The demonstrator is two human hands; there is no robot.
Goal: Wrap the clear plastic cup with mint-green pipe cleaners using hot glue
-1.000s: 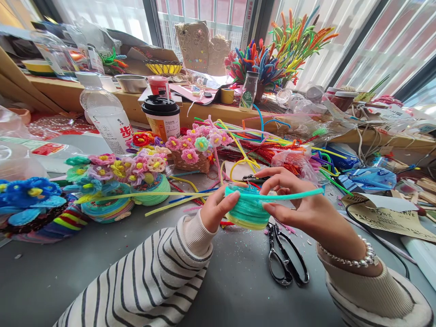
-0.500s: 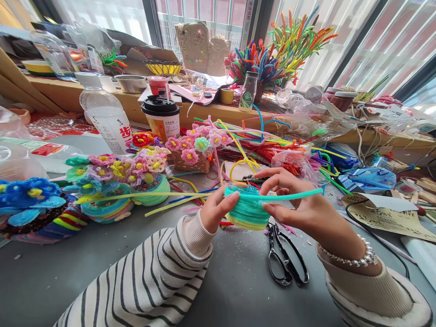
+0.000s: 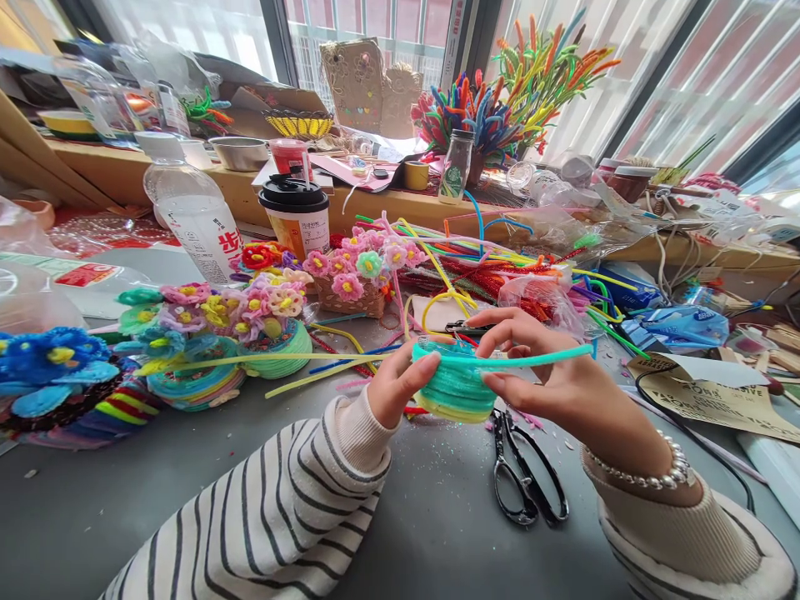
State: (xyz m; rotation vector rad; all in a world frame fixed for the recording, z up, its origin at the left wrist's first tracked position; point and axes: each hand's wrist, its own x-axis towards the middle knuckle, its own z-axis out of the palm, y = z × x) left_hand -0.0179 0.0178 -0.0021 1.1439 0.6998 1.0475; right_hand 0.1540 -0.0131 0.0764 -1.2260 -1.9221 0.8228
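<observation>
A small round pot wrapped in pipe cleaners (image 3: 455,385), turquoise above and pale yellow below, is held up over the grey table. My left hand (image 3: 400,379) grips its left side, thumb on the front. My right hand (image 3: 531,354) is at its right side, thumb and fingers closed around a turquoise pipe cleaner (image 3: 553,358) that lies along the upper rim and sticks out to the right. A pale yellow pipe cleaner (image 3: 300,358) stretches left from near my left hand. Black-handled scissors (image 3: 531,475) lie below my right hand.
Pots with pipe-cleaner flowers (image 3: 181,333) stand at left. Behind them are a plastic bottle (image 3: 193,217) and a lidded paper cup (image 3: 293,217). Loose pipe cleaners (image 3: 487,258) pile up behind my hands. Sandpaper (image 3: 718,400) and a black cable (image 3: 706,450) lie at right.
</observation>
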